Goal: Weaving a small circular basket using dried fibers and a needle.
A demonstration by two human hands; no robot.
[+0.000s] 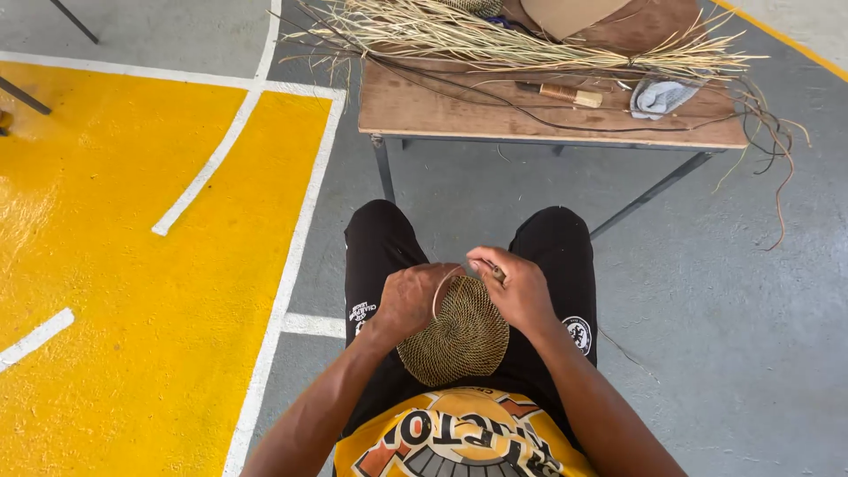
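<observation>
While left hand (408, 300) grip clasps woven disc (464, 340) rim, right hand (519, 290) pinches small tool, mostly hidden.

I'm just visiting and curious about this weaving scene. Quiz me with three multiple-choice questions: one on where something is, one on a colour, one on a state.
1. Where does the bundle of dry fibres lie?
A. on the wooden table
B. on the yellow floor
C. across the person's knees

2. What colour is the painted floor area left of the person?
A. blue
B. yellow
C. red

3. How is the round woven disc held?
A. lying alone on the table
B. hanging from a hook
C. between both hands over the lap

Answers: 1 A, the fibres spread across the tabletop. 2 B, yellow with white lines. 3 C, the left hand and right hand grip its upper edge.
</observation>
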